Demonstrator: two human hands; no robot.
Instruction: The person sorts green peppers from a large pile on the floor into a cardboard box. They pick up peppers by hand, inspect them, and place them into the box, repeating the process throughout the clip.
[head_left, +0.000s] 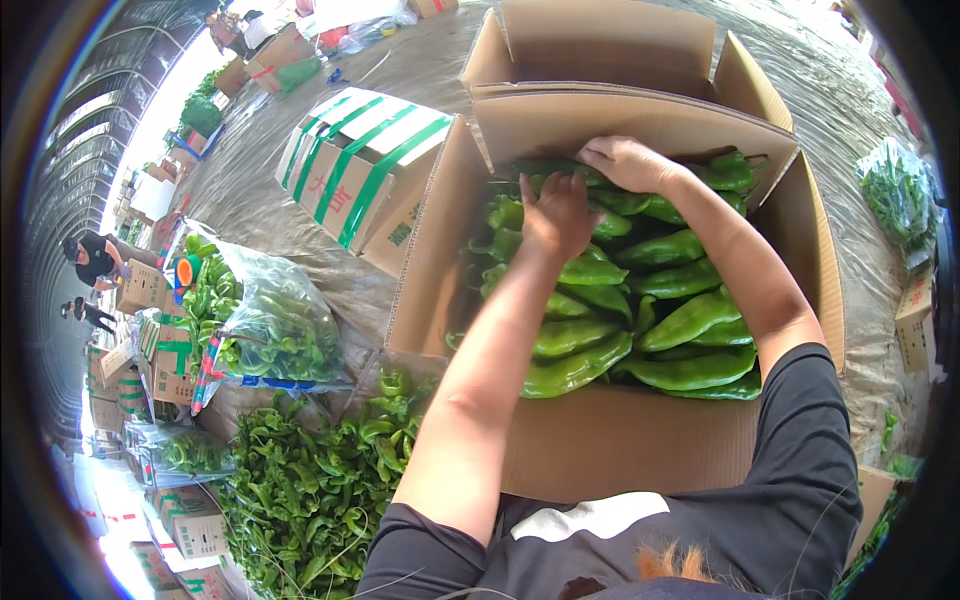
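Large green peppers (682, 322) lie in two side-by-side stacks of rows inside an open cardboard box (630, 442) in front of me. My left hand (559, 214) rests on the peppers near the far side of the box, its fingers spread and pointing away from me. Just right of it and farther off, my right hand (626, 161) reaches down by the far wall with its fingers bent over a green pepper (559, 166) lying crosswise. Whether the right fingers grip that pepper is hidden. More peppers with stems (727, 171) lie at the far right corner.
A second open box (607, 45) stands behind. To the left are a box with green tape (367, 172), a clear bag of peppers (285, 322) and a large heap of small green peppers (322, 487). A bagged bundle of greens (896, 187) lies right. Two people are far left.
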